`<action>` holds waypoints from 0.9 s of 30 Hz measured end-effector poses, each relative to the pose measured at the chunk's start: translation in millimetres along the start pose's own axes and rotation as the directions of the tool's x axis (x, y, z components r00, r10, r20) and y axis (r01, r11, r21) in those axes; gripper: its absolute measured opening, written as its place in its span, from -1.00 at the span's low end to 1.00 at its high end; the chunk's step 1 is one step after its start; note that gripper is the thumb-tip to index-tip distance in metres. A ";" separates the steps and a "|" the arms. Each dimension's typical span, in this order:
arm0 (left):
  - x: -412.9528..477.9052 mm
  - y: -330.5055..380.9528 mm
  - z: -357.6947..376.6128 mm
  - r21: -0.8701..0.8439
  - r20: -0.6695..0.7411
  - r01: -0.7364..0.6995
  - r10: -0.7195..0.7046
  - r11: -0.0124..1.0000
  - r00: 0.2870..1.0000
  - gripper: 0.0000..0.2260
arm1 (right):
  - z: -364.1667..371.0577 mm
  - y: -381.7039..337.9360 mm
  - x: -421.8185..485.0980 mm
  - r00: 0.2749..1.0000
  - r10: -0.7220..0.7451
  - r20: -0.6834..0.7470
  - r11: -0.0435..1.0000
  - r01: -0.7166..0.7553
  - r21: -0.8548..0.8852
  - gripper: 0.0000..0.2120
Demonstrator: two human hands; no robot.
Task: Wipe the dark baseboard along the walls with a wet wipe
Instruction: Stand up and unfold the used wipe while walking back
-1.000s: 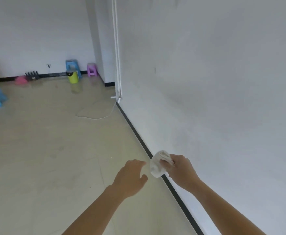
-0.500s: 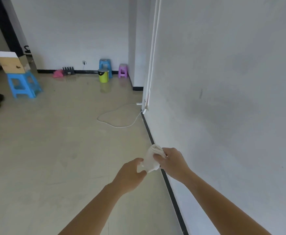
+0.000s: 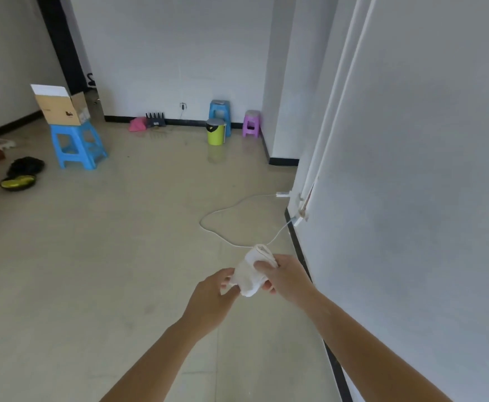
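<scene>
A crumpled white wet wipe (image 3: 252, 271) hangs between both hands, above the floor and just left of the wall. My right hand (image 3: 288, 278) grips its upper part with curled fingers. My left hand (image 3: 211, 297) pinches its lower left edge. The dark baseboard (image 3: 297, 239) runs along the foot of the white wall on the right, from the white plug down past my right forearm to the frame's bottom edge. More dark baseboard (image 3: 191, 122) lines the far wall.
A white cable (image 3: 223, 216) loops on the floor ahead to a plug (image 3: 298, 220) at the wall. Far back stand a green bin (image 3: 216, 132), blue stools (image 3: 76, 146), a purple stool (image 3: 251, 123) and a cardboard box (image 3: 59, 105). Dark shoes (image 3: 19, 172) lie at left.
The view has swung left and widened over the room. My left hand has come up to the wipe and now pinches its lower edge; my right hand keeps its grip.
</scene>
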State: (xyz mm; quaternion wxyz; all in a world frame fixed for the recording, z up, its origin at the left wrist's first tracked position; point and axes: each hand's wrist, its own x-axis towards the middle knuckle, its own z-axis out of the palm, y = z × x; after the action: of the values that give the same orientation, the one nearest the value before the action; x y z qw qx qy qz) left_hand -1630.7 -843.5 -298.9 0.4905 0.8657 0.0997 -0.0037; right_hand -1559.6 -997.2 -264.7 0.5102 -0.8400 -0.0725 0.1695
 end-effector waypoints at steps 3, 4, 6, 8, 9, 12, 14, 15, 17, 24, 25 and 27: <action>83.1 -3.5 -45.1 -0.064 -0.036 0.040 -0.042 0.997 0.998 -0.74 | 11.0 -32.2 86.1 0.996 0.074 0.052 0.987 -0.081 0.141 -0.86; 108.3 -2.6 -57.5 -0.099 -0.038 0.051 -0.055 0.994 0.998 -0.76 | 13.1 -41.4 111.7 0.992 0.107 0.064 0.976 -0.117 0.182 -0.88; 157.1 -0.4 -77.3 -0.183 -0.025 0.072 -0.077 0.981 0.997 -0.81 | 14.8 -57.3 162.0 0.984 0.151 0.098 0.948 -0.172 0.267 -0.89; 212.6 0.4 -93.2 -0.272 -0.012 0.111 -0.118 0.956 0.993 -0.88 | 13.0 -71.1 217.2 0.976 0.164 0.146 0.903 -0.208 0.375 -0.86; 242.3 -0.2 -100.1 -0.318 -0.013 0.134 -0.146 0.938 0.989 -0.89 | 11.6 -77.2 246.4 0.972 0.165 0.166 0.878 -0.222 0.424 -0.85; 339.0 -3.8 -116.9 -0.420 -0.007 0.180 -0.201 0.889 0.979 -0.91 | 4.1 -93.6 339.6 0.967 0.148 0.210 0.838 -0.235 0.492 -0.84; 408.7 -5.9 -127.4 -0.476 0.002 0.194 -0.219 0.858 0.976 -0.90 | -3.2 -102.6 405.5 0.965 0.141 0.223 0.825 -0.239 0.513 -0.81; 443.7 -5.7 -133.7 -0.495 0.006 0.203 -0.230 0.845 0.973 -0.89 | -7.6 -107.6 438.3 0.962 0.139 0.234 0.818 -0.245 0.520 -0.80; 514.7 -6.3 -149.5 -0.532 0.016 0.217 -0.247 0.818 0.969 -0.88 | -17.7 -121.5 504.5 0.952 0.144 0.270 0.812 -0.269 0.518 -0.80; 730.0 -13.9 -222.5 -0.656 0.055 0.305 -0.359 0.690 0.932 -0.78 | -25.6 -182.5 725.3 0.920 0.078 0.385 0.806 -0.285 0.518 -0.88; 759.4 -17.5 -234.0 -0.670 0.054 0.307 -0.369 0.676 0.928 -0.79 | -19.6 -189.6 758.4 0.915 0.058 0.399 0.819 -0.272 0.505 -0.81; 820.6 -28.3 -257.1 -0.684 0.057 0.311 -0.377 0.659 0.925 -0.80 | -4.0 -203.3 827.0 0.920 0.063 0.387 0.830 -0.263 0.492 -0.68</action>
State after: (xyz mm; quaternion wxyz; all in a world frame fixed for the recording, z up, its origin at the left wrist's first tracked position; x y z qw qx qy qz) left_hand -855.0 -472.2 -275.0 0.7586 0.5890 0.2777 -0.0205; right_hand -776.9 -661.5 -258.0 0.6854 -0.6228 -0.0400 0.3751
